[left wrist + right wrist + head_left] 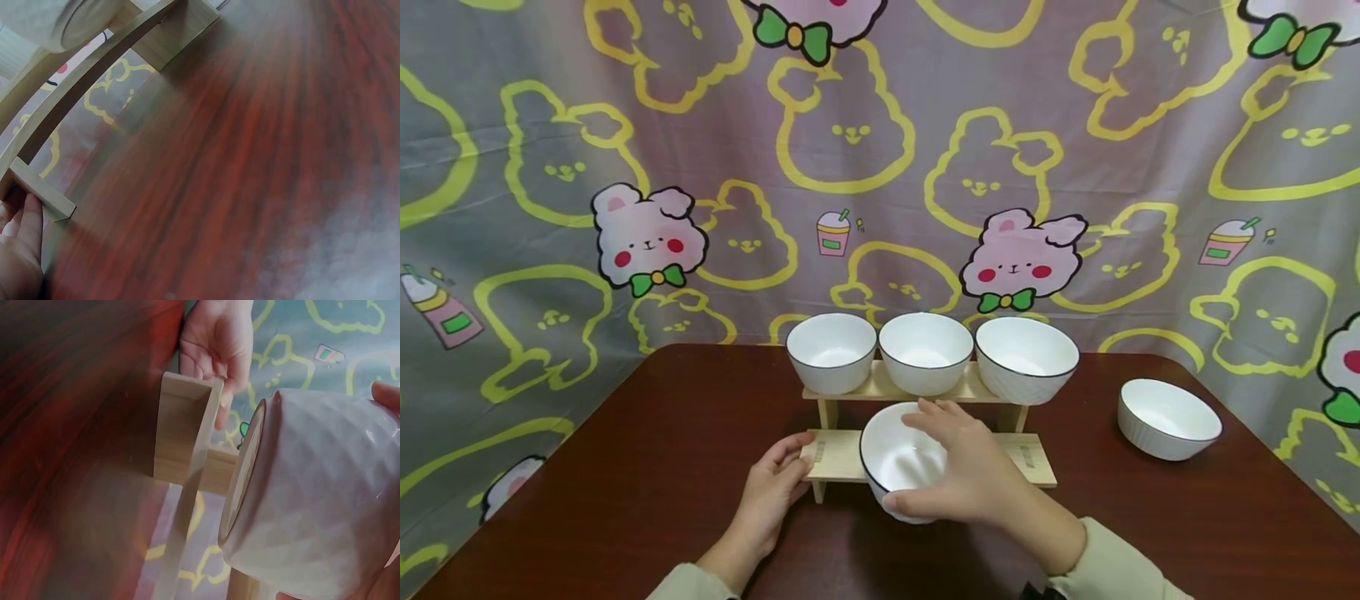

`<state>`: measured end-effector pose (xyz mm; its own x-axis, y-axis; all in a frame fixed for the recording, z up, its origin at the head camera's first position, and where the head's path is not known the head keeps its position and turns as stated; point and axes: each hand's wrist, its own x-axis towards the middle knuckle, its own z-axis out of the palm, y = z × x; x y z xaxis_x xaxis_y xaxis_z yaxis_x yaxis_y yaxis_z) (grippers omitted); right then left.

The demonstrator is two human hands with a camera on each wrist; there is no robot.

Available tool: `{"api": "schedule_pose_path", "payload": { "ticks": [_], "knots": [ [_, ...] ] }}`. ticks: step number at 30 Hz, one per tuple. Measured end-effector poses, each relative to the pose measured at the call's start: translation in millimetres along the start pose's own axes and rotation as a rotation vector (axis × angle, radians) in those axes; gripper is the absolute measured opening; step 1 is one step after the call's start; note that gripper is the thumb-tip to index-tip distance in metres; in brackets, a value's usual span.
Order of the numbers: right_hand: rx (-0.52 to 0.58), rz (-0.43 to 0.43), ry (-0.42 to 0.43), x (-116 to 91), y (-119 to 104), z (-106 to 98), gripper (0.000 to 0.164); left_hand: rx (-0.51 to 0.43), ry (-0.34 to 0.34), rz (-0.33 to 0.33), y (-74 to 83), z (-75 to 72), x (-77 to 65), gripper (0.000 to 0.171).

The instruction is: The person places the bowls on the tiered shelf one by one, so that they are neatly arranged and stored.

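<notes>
My right hand (pixel 966 467) grips a white bowl (pixel 895 454) with a dark rim, thumb at the near side and fingers over the far rim. This bowl is tilted over the lower step of a two-step wooden rack (pixel 1024 454); its diamond-textured outside and foot ring show in the right wrist view. At the rack's left end, my left hand (pixel 772 479) pinches the lower board. Three white bowls stand in a row on the upper step: a left bowl (pixel 831 354), a middle bowl (pixel 925 354) and a right bowl (pixel 1027 358).
Another white bowl (pixel 1168 421), with ribbed sides, sits on the dark brown table (pixel 647 442) to the right of the rack. Behind the table hangs a patterned cloth (pixel 880 158), which also drapes down at both sides.
</notes>
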<state>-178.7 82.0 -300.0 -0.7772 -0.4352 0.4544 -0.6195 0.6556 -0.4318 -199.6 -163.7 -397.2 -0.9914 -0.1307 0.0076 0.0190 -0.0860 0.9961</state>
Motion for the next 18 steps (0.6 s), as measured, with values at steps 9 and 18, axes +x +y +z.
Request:
{"api": "schedule_pose_path", "payload": {
  "ticks": [9, 18],
  "knots": [
    [0.021, 0.032, -0.025, 12, -4, 13, 0.077, -0.010, 0.014, 0.002, 0.3, 0.5, 1.7, 0.037],
    [0.027, 0.072, -0.062, 21, -3, 24, 0.082, -0.013, 0.017, 0.002, 0.2, 2.4, 1.4, 0.037]
  ]
}}
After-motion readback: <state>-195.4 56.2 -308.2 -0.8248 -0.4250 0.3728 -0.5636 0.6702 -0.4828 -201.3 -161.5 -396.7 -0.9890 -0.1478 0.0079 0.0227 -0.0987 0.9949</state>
